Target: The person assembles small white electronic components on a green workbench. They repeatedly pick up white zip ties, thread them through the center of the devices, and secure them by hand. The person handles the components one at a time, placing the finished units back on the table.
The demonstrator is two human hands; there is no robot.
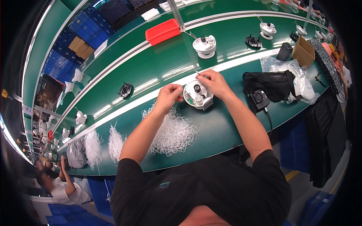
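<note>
A white round camera unit (pixel 196 94) with a black lens and a bit of green circuit board stands on the dark green bench in front of me. My left hand (pixel 169 97) is at its left side, thumb and fingers pinched together; whatever they hold is too small to make out. At the unit's far right edge, my right hand (pixel 213 83) pinches a thin cable (pixel 196 71) whose end sticks up beyond the fingers. Just below my left hand spreads a large heap of looped white plastic ties (pixel 174 132).
Smaller bundles of white ties (pixel 93 147) lie to the left. Beyond runs a green conveyor carrying another white camera unit (pixel 204 47) and a black ring-shaped part (pixel 125 90). A red tray (pixel 163 32) sits behind. On the right are a black bag (pixel 268 84) and a small fan (pixel 259 98).
</note>
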